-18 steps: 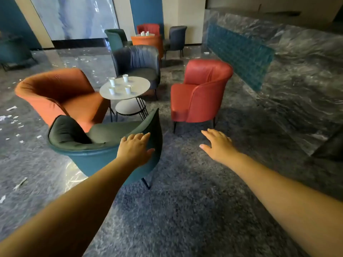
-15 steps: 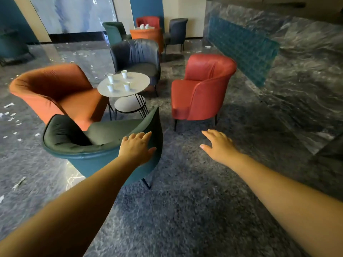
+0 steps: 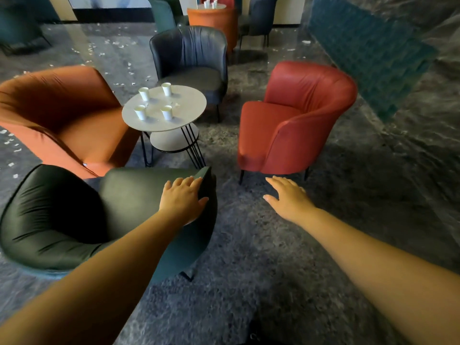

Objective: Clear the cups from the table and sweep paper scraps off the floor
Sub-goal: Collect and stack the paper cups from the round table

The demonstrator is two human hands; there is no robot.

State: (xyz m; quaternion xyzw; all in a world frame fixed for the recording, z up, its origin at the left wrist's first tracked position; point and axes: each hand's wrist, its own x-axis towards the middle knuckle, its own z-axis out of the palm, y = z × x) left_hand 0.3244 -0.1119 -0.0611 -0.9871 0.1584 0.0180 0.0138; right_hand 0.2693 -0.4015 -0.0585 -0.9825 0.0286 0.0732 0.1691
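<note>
So both hands are out front and holding nothing: the left hand (image 3: 183, 198) has its fingers (image 3: 185, 181) laid loosely over the top edge of the dark green chair (image 3: 74, 215), thumb on the outer side, more resting than gripping, and the right hand (image 3: 288, 199) is just hanging in the air with its fingers (image 3: 277, 181) spread and relaxed over the floor (image 3: 261, 257). The cups (image 3: 155, 102), four white paper ones, are standing upright on the round table (image 3: 191, 105), well beyond the left fingertips and a bit to their left, with the chair's seat in between. My read is the step right now is simply getting to that table. The gap ahead of the right fingers, between the green chair and the red chair (image 3: 298, 120), looks like the easy way in, so I'd walk through there rather than lean over the chair back. Then take the near pair first and stack them if they're dry inside; can't tell from here whether anything's left in them. The paper scraps (image 3: 109, 49) are scattered way off past the left fingers, on the floor behind the orange chair (image 3: 57, 108), so that's for later.
</note>
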